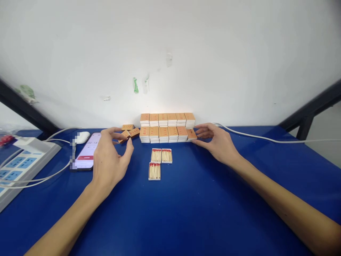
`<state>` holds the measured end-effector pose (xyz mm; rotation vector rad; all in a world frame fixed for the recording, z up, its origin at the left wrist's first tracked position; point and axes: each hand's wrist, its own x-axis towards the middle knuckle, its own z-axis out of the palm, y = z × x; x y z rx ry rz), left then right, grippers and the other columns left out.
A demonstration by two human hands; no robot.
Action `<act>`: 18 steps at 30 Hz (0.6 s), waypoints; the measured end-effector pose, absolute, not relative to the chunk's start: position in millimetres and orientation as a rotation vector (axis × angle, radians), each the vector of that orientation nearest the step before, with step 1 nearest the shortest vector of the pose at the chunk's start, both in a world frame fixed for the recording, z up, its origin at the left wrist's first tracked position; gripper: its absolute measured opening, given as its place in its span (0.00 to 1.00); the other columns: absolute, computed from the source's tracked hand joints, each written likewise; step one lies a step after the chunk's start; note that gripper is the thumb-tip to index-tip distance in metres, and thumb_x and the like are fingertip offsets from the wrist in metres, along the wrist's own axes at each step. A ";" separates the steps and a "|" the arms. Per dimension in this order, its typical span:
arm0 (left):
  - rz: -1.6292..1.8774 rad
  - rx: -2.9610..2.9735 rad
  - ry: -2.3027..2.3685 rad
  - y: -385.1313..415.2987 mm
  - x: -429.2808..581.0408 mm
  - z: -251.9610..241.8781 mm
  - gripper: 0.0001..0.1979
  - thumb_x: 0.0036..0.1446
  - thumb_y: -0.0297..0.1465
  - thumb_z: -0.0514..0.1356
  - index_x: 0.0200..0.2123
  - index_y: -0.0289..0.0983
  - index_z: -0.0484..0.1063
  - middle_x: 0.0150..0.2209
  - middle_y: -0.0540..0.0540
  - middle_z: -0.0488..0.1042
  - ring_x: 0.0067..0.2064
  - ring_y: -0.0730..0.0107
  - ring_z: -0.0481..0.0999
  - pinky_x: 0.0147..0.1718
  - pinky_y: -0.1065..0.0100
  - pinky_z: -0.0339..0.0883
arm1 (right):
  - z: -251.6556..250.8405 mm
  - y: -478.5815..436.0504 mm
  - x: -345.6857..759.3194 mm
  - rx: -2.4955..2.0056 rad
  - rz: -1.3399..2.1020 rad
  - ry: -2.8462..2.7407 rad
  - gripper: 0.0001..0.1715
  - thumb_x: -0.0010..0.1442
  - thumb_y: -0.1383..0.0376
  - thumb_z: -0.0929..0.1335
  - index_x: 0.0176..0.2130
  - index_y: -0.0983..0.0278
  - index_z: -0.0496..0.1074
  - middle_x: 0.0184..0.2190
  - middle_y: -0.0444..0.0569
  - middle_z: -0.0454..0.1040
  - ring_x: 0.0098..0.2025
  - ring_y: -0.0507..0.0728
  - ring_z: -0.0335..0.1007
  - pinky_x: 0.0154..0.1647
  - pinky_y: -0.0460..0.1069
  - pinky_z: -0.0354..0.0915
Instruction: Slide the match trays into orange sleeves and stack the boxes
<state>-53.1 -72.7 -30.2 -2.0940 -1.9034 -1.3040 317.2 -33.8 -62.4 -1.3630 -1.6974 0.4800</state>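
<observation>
From where I stand, the person's two hands are working at either end of a double row of stacked matchboxes (pixel 163 132), set against the white wall (pixel 226 67) on a blue table (pixel 181 209). The left hand (pixel 110 156) curves around a small loose matchbox (pixel 124 136); its thumb and fingers are apart, with the box between them, though I can't tell whether they grip it. Two more loose matchboxes (pixel 135 132) lie just beyond, next to the stack's left end. The right hand (pixel 213 140) is at the opposite end, thumb and fingertips spread about the end matchbox (pixel 191 134) of the front row, which sits lower than its neighbours; I can't make out any firm pinch. In front of the stack, three open trays of red-tipped matches (pixel 155 171) lie close together, two side by side and one nearer the person. A lit phone (pixel 86 151) lies left of the left hand, near a power strip (pixel 23 167).
</observation>
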 end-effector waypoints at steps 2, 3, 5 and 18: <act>-1.239 -2.110 -1.925 -68.1 -57.0 -35.7 0.32 0.69 0.41 0.65 0.70 0.38 0.61 0.56 0.37 0.82 0.53 0.47 0.84 0.43 0.52 0.80 | -61.3 -32.8 317.0 -1.365 0.467 -1.702 0.38 0.56 0.38 0.81 0.54 0.59 0.80 0.45 0.55 0.87 0.44 0.67 0.86 0.54 0.67 0.82; -1.202 -2.123 -1.930 -65.6 -59.3 -38.7 0.34 0.69 0.42 0.64 0.72 0.36 0.59 0.59 0.33 0.80 0.56 0.44 0.83 0.49 0.47 0.80 | -60.6 -32.3 316.8 -1.367 0.461 -1.704 0.39 0.56 0.38 0.81 0.54 0.59 0.80 0.45 0.55 0.87 0.44 0.67 0.86 0.53 0.67 0.82; -1.111 -2.166 -1.934 -60.5 -64.4 -45.2 0.35 0.69 0.42 0.63 0.72 0.33 0.59 0.64 0.28 0.76 0.63 0.38 0.79 0.61 0.38 0.76 | -59.5 -31.7 316.3 -1.374 0.452 -1.709 0.38 0.56 0.37 0.81 0.53 0.59 0.80 0.44 0.55 0.86 0.43 0.66 0.86 0.52 0.66 0.82; -0.878 -2.265 -1.923 -46.9 -80.8 -64.0 0.25 0.72 0.38 0.57 0.67 0.33 0.64 0.64 0.26 0.74 0.68 0.31 0.72 0.67 0.31 0.70 | -40.7 -63.6 300.1 -1.406 0.263 -1.772 0.25 0.66 0.50 0.78 0.57 0.58 0.79 0.53 0.57 0.81 0.51 0.69 0.81 0.55 0.68 0.79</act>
